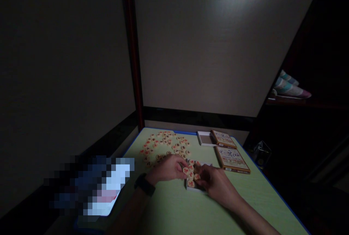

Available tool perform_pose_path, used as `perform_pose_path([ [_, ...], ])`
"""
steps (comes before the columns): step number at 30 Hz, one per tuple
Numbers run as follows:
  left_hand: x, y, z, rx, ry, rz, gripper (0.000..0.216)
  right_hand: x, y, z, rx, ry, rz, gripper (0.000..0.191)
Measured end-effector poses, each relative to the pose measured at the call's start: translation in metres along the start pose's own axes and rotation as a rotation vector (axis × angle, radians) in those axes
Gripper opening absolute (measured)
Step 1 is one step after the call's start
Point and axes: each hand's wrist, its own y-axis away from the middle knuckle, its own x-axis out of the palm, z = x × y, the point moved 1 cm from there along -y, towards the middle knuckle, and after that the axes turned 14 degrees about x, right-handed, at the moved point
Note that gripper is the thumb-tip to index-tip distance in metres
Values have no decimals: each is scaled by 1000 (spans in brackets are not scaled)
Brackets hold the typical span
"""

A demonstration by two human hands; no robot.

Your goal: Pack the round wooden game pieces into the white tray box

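My left hand (170, 167), with a dark band on its wrist, pinches a round xiangqi piece (185, 170) with a red character. It is at the left side of a small white box (192, 189). Several more red-marked xiangqi pieces (191, 183) lie in that box. My right hand (214, 182) reaches over the box's right side, fingers curled around a xiangqi piece (197, 177) at its fingertips. Behind my left hand, many loose pieces (165, 141) with red or dark characters spread over the green table (231, 206).
At the back right stands an open white tray (204, 139), partly beside a printed game box (223, 138). Another printed box (233, 159) lies nearer. A lit screen (109, 187), partly pixelated, is at the left edge. Walls rise behind the table; patterned fabric (290, 86) sits on a shelf.
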Motion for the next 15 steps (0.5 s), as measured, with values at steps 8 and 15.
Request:
perform_pose_path([
  [8, 1, 0, -4, 15, 10, 2, 37, 4, -4, -7, 7, 49, 10, 17],
  [15, 11, -6, 0, 94, 53, -84, 34, 1, -3, -5, -25, -176, -2, 13],
])
